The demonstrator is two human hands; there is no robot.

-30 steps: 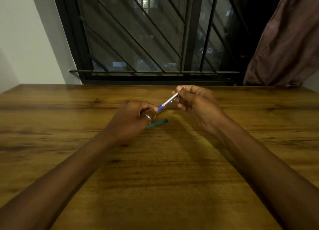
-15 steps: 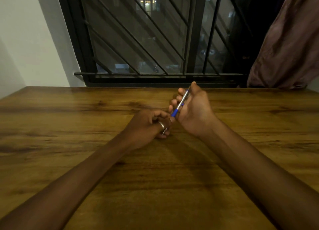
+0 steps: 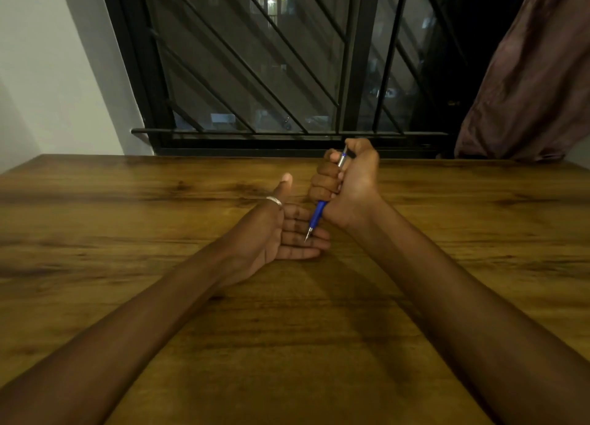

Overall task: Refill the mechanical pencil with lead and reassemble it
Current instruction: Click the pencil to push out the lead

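The mechanical pencil [image 3: 317,215] has a silver barrel, a blue grip and a metal tip. My right hand [image 3: 346,185] is closed in a fist around it and holds it nearly upright, tip down, with the thumb over its top end. The tip touches the fingers of my left hand [image 3: 281,233], which lies palm up and flat on the wooden table [image 3: 127,233], fingers spread, with a silver ring on the thumb. The teal lead case is hidden from view.
A barred window [image 3: 271,73] runs along the table's far edge. A brown curtain [image 3: 536,83] hangs at the back right, and a white wall [image 3: 48,73] stands at the left.
My right hand turned the pencil from slanted to nearly upright, tip down. My left hand opened from a loose fist to a flat palm under the tip. The teal case is no longer visible.
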